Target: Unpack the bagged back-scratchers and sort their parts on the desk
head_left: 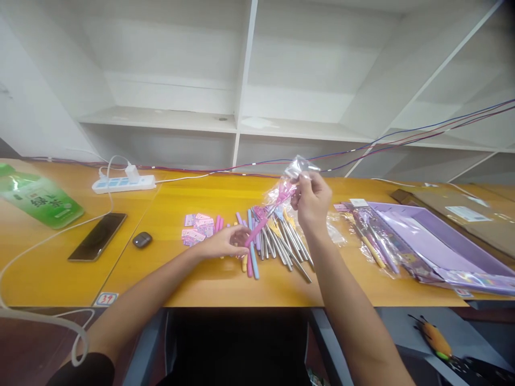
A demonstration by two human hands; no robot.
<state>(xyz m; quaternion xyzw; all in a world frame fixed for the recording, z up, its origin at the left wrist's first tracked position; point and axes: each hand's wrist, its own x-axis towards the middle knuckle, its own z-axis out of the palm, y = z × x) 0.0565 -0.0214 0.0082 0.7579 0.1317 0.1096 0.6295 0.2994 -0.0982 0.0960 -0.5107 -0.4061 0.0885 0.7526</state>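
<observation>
Pink at both ends, the rod (257,231) slants over the pile (284,244) on the desk (189,292), left hand's (223,242) fingers clamped on its handle and right hand's (313,199) pinching the clear bag (298,165) — best lined up straight, with light pressure, lest the plastic snag.

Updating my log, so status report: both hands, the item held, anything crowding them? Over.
Left hand gripping pink utensil by its handle. Right hand pinching clear bag; utensil's pink head overlaps it. Loose silver-shafted utensils clustered beneath.
</observation>
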